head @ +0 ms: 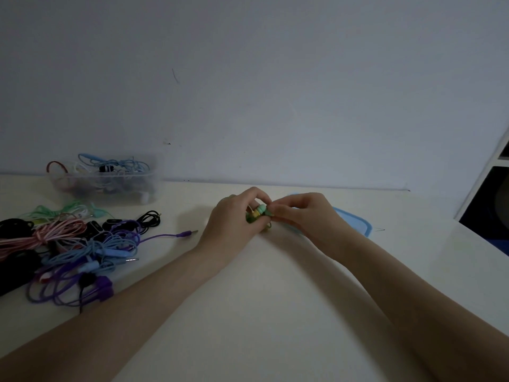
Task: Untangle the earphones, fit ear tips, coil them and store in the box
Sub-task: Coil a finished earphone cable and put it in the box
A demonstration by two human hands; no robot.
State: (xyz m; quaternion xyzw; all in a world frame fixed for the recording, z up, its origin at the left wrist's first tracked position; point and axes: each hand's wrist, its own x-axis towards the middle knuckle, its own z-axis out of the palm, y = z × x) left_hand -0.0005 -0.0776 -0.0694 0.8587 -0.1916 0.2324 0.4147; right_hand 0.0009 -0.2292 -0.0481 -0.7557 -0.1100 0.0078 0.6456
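Over the middle of the white table [261, 285], my left hand [234, 216] grips a small green and yellow earphone bundle [257, 213] with curled fingers. My right hand [303, 213] meets it from the right and pinches the same bundle at its green end. Most of the bundle is hidden between my fingers. A clear plastic box [110, 183] with several earphones inside stands at the back left against the wall.
A tangled pile of earphones [68, 249] in pink, blue, purple, black and mint covers the left of the table, a purple plug [187, 233] pointing right. A blue-rimmed lid [355, 219] lies behind my right hand. The table's right edge meets a dark shelf unit [490, 194].
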